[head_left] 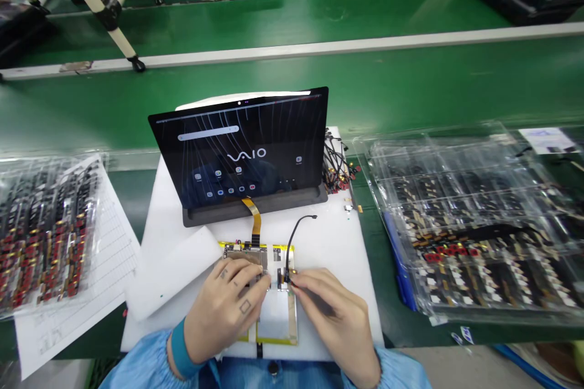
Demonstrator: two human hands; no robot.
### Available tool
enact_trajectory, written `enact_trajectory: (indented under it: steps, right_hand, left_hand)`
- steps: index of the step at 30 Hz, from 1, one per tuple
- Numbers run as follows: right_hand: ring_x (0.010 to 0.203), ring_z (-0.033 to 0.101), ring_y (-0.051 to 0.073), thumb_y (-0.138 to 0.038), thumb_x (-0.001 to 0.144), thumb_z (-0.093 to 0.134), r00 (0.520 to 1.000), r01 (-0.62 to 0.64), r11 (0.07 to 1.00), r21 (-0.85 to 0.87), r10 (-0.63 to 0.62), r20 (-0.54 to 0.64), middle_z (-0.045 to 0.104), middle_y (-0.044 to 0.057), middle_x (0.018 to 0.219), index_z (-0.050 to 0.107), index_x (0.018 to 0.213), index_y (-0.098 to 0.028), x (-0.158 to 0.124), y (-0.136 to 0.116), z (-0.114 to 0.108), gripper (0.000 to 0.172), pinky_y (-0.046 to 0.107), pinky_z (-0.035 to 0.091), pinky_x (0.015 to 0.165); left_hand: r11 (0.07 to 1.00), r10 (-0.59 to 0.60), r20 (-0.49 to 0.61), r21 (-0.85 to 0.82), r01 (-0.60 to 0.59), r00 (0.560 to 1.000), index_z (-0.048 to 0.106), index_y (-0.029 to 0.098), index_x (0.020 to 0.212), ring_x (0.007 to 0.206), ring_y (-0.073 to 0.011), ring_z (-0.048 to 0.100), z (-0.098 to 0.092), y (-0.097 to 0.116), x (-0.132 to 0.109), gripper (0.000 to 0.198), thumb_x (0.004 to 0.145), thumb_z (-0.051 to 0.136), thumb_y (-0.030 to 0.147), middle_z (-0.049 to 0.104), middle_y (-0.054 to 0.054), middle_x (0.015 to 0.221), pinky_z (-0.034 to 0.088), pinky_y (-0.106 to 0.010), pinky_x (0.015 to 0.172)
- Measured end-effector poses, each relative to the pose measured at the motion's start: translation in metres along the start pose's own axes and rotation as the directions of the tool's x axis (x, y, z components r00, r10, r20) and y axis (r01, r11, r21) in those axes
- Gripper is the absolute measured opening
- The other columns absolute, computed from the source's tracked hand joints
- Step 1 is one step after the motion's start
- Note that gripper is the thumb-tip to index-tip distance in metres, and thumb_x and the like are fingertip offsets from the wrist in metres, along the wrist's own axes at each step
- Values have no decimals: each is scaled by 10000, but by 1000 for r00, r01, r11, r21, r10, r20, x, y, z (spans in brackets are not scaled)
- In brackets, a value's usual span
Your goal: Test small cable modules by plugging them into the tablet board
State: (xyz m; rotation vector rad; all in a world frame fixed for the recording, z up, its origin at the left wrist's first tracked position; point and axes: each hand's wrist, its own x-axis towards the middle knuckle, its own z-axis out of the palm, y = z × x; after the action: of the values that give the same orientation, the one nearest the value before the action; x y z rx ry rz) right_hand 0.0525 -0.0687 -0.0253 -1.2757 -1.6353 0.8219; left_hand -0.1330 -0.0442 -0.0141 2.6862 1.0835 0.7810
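A tablet circuit board with a battery pack (pixel 277 316) lies on the white foam pad (pixel 340 237). My left hand (pixel 228 301) rests over the board's left part, fingers bent together at its middle; what they hold, if anything, is hidden. My right hand (pixel 335 310) pinches a small connector part at the board's right edge, at the base of a thin black cable (pixel 292 237) that curves upward. An orange flex cable (pixel 255 219) runs from the board to the lit tablet screen (pixel 246 152), which leans upright on a dark stand (pixel 255 206).
Clear trays of small parts stand at the left (pixel 50 237) and right (pixel 474 225). A bundle of black cables (pixel 335 164) lies beside the screen. White foam (pixel 182 270) and printed paper (pixel 114 225) are at the left, a blue strip (pixel 399 261) at the right.
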Motion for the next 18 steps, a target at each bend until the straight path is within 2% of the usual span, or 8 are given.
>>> enact_trajectory:
  steps: [7, 11, 18]
  right_hand:
    - [727, 595, 167, -118, 844, 531, 1000, -7, 1000, -13, 7, 6, 627, 25, 795, 615, 879, -216, -1, 0, -1, 134, 275, 527, 620]
    - [739, 590, 165, -100, 844, 527, 1000, 2, 1000, -12, -2, 9, 626, 25, 807, 610, 897, -217, -1, 2, 0, 153, 270, 525, 623]
    - [765, 589, 162, -86, 853, 512, 1000, 23, 999, -23, -22, 20, 632, 19, 836, 603, 912, -220, -2, 4, 0, 173, 267, 520, 654]
  left_hand:
    - [1000, 13, 2, 5, -13, 1000, 597, 128, 969, 787, -185, 560, -1, 3, 3, 217, 825, 447, 68, 629, -74, 858, 459, -342, 692]
    - [999, 39, 48, 1, -40, 998, 601, 181, 1024, 788, -186, 556, -1, 5, 5, 258, 851, 423, 111, 634, -57, 882, 453, -345, 702]
    - [999, 32, 71, -13, -31, 997, 598, 162, 1038, 842, -200, 538, 1, 3, 1, 256, 854, 426, 115, 624, -65, 922, 425, -358, 741]
